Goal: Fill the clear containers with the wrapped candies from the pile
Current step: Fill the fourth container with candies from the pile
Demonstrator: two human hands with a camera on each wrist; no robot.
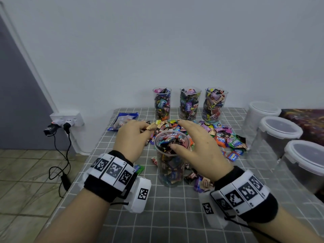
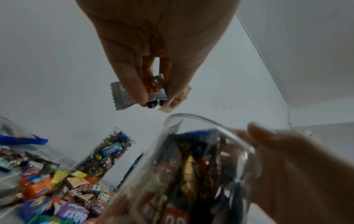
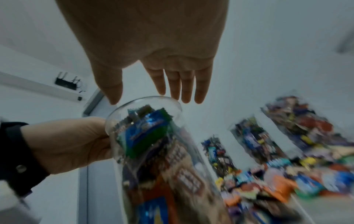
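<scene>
Over the near container [image 1: 171, 155], your left hand [image 1: 131, 139] pinches wrapped candies [image 2: 153, 91]; your right hand [image 1: 198, 146] hovers with fingers straight.

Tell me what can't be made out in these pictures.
- Head view: the left hand hides how many wrapped candies its fingers pinch.
- Right wrist view: motion blur smears the loose candy pile.
- Head view: the right edge cuts off the three lidded translucent tubs.
</scene>
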